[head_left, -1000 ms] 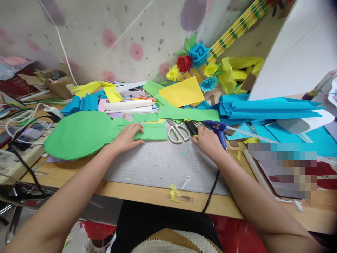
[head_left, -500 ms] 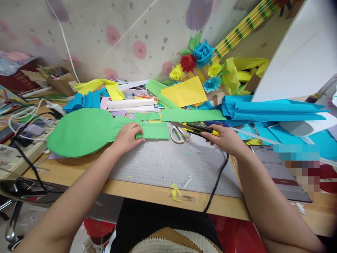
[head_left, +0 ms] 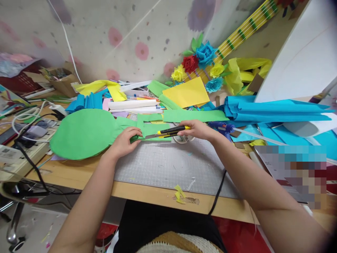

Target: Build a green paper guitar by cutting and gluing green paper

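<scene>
My right hand (head_left: 196,130) is closed round a yellow-and-black utility knife (head_left: 175,130). Its blade points left and lies over the narrow part of a green paper-covered shape, close to my left fingertips. That green shape (head_left: 84,133) has a wide rounded end on the left and a strip-like neck on the right. My left hand (head_left: 126,142) grips the neck near its base, with a folded bit of green paper by the thumb. Under the right hand lie silver scissors (head_left: 183,140), partly covered. The grey cutting mat (head_left: 171,168) is beneath the neck.
Beyond the neck lies a long green strip (head_left: 195,115). A blue glue gun (head_left: 221,128) rests right of my hand, its black cable crossing the mat. Blue paper rolls (head_left: 273,109) and a phone (head_left: 273,168) are to the right. A power strip (head_left: 28,151) with cables stands left.
My right hand has brought the knife leftward, from above the scissors to the green neck beside my left fingers. The left hand keeps its hold in nearly the same place.
</scene>
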`<state>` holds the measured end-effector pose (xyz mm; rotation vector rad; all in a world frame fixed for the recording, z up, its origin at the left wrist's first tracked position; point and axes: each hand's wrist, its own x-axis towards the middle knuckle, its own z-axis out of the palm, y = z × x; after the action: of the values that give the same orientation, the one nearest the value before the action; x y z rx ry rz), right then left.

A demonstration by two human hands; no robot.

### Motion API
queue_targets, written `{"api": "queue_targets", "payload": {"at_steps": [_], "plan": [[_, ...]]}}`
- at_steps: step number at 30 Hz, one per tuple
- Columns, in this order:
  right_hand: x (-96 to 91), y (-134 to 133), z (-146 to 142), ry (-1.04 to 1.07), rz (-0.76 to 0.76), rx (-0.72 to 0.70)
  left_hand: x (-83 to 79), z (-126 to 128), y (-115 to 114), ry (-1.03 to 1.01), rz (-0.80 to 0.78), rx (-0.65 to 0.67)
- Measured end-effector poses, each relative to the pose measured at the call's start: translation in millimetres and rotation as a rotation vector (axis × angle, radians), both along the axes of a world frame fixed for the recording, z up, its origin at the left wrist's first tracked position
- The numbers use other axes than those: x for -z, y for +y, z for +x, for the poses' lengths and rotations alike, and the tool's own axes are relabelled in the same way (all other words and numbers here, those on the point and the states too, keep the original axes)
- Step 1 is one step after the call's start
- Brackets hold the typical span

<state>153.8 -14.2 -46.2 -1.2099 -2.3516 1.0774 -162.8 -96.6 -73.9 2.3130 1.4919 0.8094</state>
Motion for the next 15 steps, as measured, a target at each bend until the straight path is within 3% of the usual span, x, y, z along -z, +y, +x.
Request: {"api": "queue_targets", "payload": {"at_steps": [3, 5, 10, 15], "plan": [[2.3, 1, -1, 0.085, -0.096, 0.011, -0.8, 1, -2, -0.013, 0.001, -0.007], [7.5, -2, -2, 0.258, -0.219, 0.053, -0.8, 2, -2, -0.027, 0.007, -0.019], [21.3, -14, -12, 0.779, -0.489, 0.324, 1.6, 8, 2, 0.005, 0.054, -0.094], [20.3, -21, -29, 0.667, -0.549, 0.366, -1.8, 32, -3, -0.044, 0.206, -0.25]]}}
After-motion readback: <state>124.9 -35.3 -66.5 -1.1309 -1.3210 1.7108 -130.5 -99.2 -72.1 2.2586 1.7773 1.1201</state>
